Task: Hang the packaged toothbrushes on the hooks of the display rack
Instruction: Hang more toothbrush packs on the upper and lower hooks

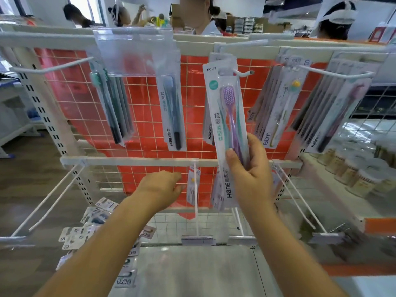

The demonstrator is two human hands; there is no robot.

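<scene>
2 hands: R [250,174] grips toothbrush pkg [227,116], btm hidden | L [160,187] loose, fingertips blurred

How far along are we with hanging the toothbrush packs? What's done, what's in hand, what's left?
Done: the upper hooks already carry packs, such as the green-brush stack and the yellow-capped stack. In hand: the right hand grips a purple toothbrush pack, its hang hole at the centre hook. The left hand holds nothing. Left: loose packs lie below, and the lower-left hook is bare.
</scene>
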